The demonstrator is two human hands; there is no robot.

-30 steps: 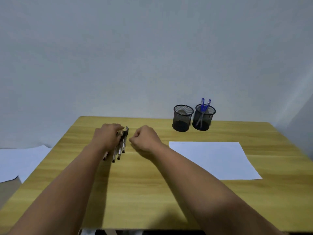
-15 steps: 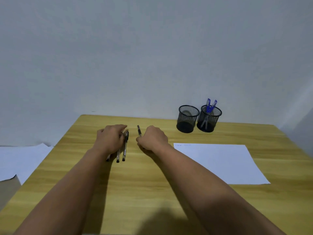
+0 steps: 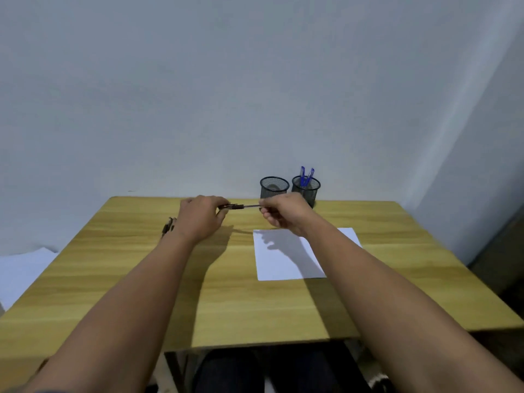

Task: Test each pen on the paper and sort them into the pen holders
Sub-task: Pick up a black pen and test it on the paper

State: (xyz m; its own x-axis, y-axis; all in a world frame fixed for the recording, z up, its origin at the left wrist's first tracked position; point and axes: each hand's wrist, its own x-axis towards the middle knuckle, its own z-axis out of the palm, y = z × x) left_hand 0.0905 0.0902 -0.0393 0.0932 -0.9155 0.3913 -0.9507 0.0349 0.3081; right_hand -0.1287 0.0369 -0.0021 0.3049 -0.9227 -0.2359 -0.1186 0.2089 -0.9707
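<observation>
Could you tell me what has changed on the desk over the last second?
The right hand picked one pen out of the bunch and lifted it off the desk. The left hand left the bunch and now grips the pen's capped end, so both hands hold it level in the air. The remaining pens, the paper and both holders stayed put.

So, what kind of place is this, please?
Probably a plain desk or study corner indoors. A wooden table stands against a bare wall, with a white sheet of paper on it and two black mesh pen holders at the back, one holding blue pens.
</observation>
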